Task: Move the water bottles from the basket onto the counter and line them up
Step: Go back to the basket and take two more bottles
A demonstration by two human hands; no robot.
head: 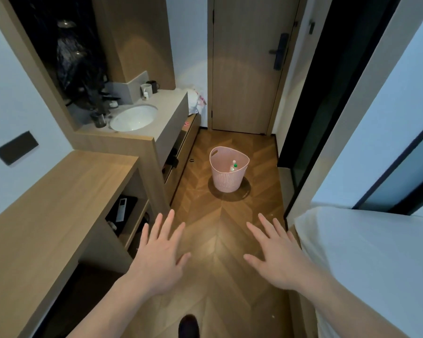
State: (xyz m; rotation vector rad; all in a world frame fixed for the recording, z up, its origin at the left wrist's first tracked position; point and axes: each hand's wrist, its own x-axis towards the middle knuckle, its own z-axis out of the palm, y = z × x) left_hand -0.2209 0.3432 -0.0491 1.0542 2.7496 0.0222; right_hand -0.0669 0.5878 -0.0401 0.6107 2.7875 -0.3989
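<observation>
Well beyond both empty, flat-spread hands, left hand (160, 258) and right hand (277, 256), the basket (226, 176) holds water bottles (233, 166), unreached.

Head cam, one view, looking fwd and down.
Hands near the lens; floor (220, 240) and door (244, 69) farther ahead.

Bare floor (220, 240) lay between hands and far basket (226, 176). Wooden surface (59, 203) walled left side, bed (376, 252) crowded right. Basket mouth open from above; door (249, 69) closed beyond.
</observation>
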